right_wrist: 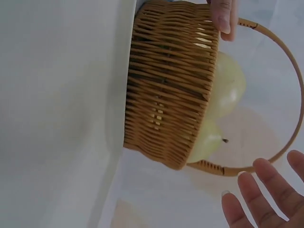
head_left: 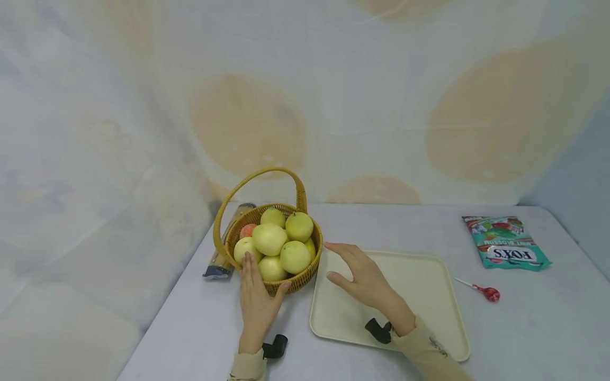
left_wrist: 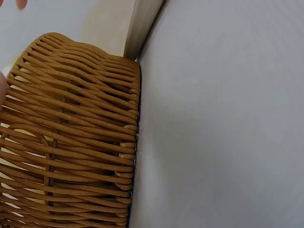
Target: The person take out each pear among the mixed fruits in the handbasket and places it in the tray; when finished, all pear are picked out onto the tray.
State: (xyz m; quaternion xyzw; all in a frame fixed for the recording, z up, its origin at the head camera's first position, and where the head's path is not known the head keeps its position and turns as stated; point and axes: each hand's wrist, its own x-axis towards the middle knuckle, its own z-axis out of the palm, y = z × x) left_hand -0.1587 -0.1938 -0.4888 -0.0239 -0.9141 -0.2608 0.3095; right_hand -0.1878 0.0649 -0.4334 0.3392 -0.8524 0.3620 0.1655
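Note:
A woven wicker basket (head_left: pixel 303 279) with a tall arched handle (head_left: pixel 267 172) stands left of centre, heaped with round pale green pears (head_left: pixel 269 239). One small red fruit (head_left: pixel 248 230) shows among them. My left hand (head_left: pixel 256 307) lies at the basket's near left rim, fingers straight and pointing forward. In the right wrist view, left-hand fingertips (right_wrist: pixel 222 16) rest against that rim. My right hand (head_left: pixel 364 280) hovers over the tray, fingers spread, apart from the basket's right side and holding nothing.
A cream tray (head_left: pixel 419 280) lies right of the basket. Further right are a red lollipop (head_left: pixel 490 294) and a green FOX'S candy bag (head_left: pixel 506 243). Behind the basket's left side lies a long golden-brown packet (head_left: pixel 220 264). A patterned cloth (head_left: pixel 371 106) hangs behind the table.

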